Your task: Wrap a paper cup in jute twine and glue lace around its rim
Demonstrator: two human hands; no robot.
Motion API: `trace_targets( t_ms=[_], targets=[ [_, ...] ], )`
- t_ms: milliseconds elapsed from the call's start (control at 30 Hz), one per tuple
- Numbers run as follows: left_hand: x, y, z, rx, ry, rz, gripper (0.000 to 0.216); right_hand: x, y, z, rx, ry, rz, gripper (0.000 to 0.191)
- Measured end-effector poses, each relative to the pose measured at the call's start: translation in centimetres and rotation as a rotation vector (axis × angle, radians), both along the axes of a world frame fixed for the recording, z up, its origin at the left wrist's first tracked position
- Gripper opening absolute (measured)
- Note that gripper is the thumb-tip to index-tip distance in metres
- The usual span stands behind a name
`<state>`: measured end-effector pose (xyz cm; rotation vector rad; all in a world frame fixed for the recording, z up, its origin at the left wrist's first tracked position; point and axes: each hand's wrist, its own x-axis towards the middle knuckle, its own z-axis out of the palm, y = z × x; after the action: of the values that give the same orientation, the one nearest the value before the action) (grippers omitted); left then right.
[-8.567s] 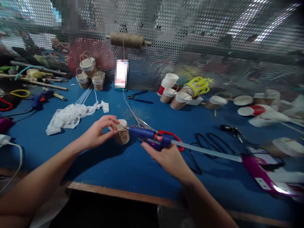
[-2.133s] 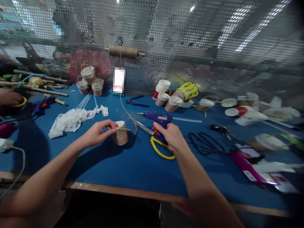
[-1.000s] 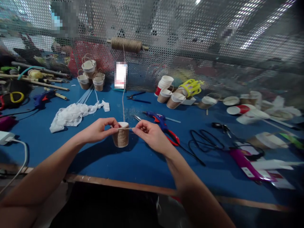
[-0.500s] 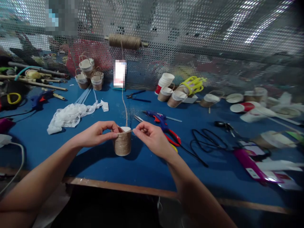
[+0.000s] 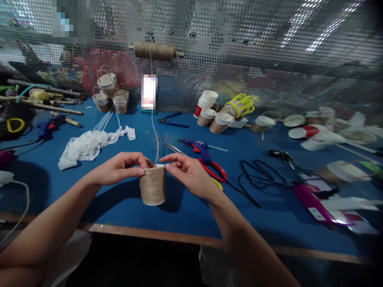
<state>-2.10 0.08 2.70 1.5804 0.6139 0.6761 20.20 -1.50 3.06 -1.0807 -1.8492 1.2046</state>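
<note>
A paper cup (image 5: pixel 153 186) wrapped in brown jute twine is tilted slightly above the blue tabletop, its white rim up. My left hand (image 5: pixel 125 167) is closed on the cup's left rim, thumb outside and fingers at the far side. At the right rim, my right hand (image 5: pixel 185 170) is closed too, with thumb and index finger on the edge; whether it also pinches twine is hidden. A strand of twine (image 5: pixel 154 133) runs down from the spool (image 5: pixel 154 51) behind to the cup's far rim.
A blue glue gun (image 5: pixel 199 148) and red-handled scissors (image 5: pixel 215 171) lie right of my hands. White lace (image 5: pixel 82 148) is at left, pliers (image 5: pixel 173 120) behind. Finished small baskets (image 5: pixel 120 103) stand back left. A black cord (image 5: pixel 260 175) and purple power strip (image 5: pixel 314 203) lie right.
The cup has come slightly nearer to me and tilted. My right hand has moved left from a pinch on the twine beside the cup to the cup's rim. The left hand keeps its hold.
</note>
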Motion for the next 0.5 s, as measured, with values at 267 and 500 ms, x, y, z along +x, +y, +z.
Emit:
trace_targets(
  t_ms=[267,500],
  targets=[
    [-0.24,0.03,-0.06,-0.063,-0.068,-0.042,0.019,-0.04,-0.34,0.4,-0.086,0.083,0.11,0.01],
    [-0.22,0.53,-0.25,0.071,-0.077,-0.07,0.012,0.25,-0.42,0.48,-0.144,0.101,0.138,0.009]
  ],
)
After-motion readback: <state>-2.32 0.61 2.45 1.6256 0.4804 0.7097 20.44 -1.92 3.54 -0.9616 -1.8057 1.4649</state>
